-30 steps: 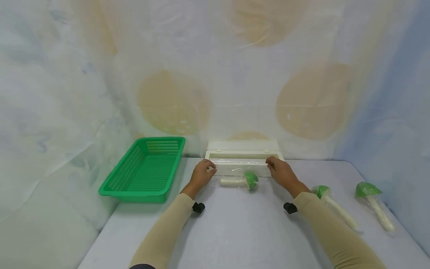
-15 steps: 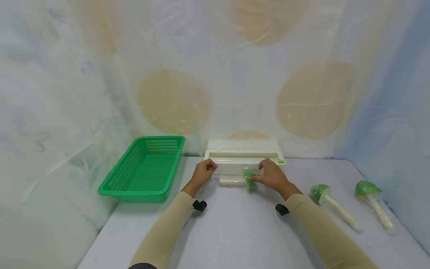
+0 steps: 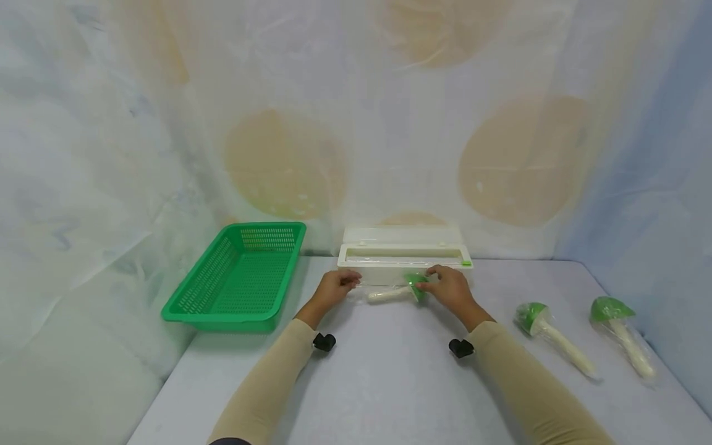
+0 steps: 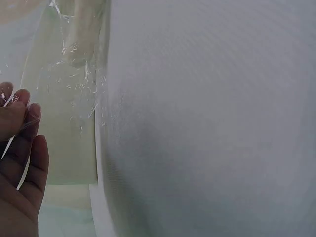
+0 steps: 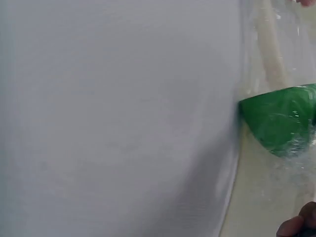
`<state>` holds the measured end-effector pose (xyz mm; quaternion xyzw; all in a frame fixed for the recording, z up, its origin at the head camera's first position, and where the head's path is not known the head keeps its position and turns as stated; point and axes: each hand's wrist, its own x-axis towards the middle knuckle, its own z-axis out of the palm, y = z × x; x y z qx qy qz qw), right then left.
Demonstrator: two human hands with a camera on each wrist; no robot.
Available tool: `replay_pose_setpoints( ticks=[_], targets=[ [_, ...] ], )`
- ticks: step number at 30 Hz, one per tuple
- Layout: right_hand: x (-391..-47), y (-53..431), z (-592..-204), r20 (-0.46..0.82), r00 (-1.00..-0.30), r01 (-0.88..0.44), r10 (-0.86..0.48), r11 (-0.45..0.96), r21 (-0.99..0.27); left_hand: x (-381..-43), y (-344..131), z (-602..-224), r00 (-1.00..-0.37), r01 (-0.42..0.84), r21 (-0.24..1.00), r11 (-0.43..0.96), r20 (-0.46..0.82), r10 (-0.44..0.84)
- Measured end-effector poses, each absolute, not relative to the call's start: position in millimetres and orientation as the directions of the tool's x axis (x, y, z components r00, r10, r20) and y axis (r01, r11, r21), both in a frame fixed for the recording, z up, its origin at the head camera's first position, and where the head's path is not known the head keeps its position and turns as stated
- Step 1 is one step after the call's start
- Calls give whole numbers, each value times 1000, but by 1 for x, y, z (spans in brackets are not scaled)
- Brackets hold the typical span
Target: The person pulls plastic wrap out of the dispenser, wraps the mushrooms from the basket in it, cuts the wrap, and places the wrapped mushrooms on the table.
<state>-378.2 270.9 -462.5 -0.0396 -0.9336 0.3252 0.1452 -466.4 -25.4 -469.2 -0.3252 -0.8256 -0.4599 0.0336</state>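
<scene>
A mushroom-shaped piece with a green cap [image 3: 416,287] and pale stem [image 3: 388,295] lies crosswise under clear cling film [image 4: 74,94], before a white cling film dispenser [image 3: 384,274] with its lid up. At the stem end, my left hand [image 3: 334,287] pinches the film's edge between thumb and fingers, as the left wrist view shows. My right hand [image 3: 452,290] is at the cap end, thumb beside the cap, fingers bent over the film. In the right wrist view only fingertips [image 5: 296,224] show, so their exact grip on the film is partly hidden.
Left on the table stands a green perforated basket [image 3: 233,318]. Two more film-wrapped mushroom pieces lie to the right, one nearer [image 3: 562,343] and one farther out [image 3: 628,343]. A draped sheet [image 3: 406,154] hangs behind the dispenser. A small green tab [image 3: 466,263] sits on the dispenser's right end.
My right hand has moved left from the dispenser's right end to the cap. The film came down from the dispenser's edge around the mushroom piece, whose stem now tilts slightly. My left hand stayed nearly in place.
</scene>
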Motion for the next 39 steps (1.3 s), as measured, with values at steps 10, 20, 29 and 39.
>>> replay_pose_setpoints(
  ticks=[10,20,29,39],
  targets=[
    [-373,278,-473,232,-972,-119,29,792,-599,-459,-22,-466,-641,753,350,557,200,741],
    [-372,274,-468,9,-1000,-18,-15,805,-594,-453,3,-462,-687,686,291,667,-43,725],
    [-370,271,-478,-8,-1000,14,11,743,-669,-457,15,-469,-762,629,248,737,8,648],
    [-365,261,-468,4,-997,56,71,824,-563,-455,28,-462,-748,622,281,731,-64,661]
  ],
)
